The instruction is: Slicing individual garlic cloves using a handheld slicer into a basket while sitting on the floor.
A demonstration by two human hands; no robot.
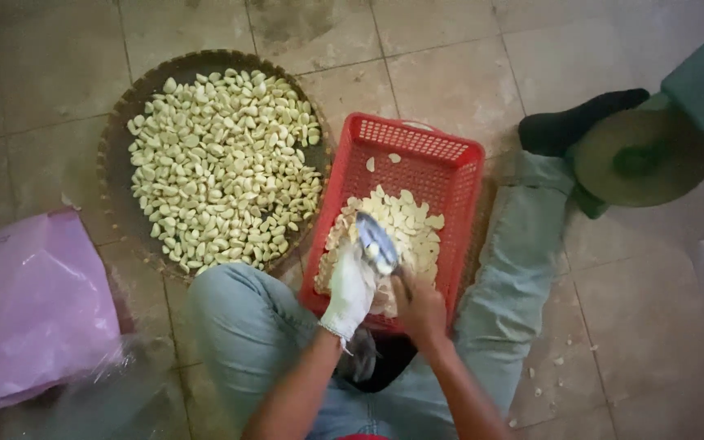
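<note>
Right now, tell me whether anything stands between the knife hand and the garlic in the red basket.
Nothing visible does: the bare right hand holds the metal-bladed knife directly over the peeled garlic cloves in the red plastic basket.

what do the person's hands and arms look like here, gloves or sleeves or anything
The left hand wears a white fabric glove with a knitted cuff that ends at the wrist. The right hand is bare, with no glove. Both forearms are uncovered, with no sleeves in view, and no watch, ring or bracelet shows, though the picture is a little blurred around the hands.
</note>
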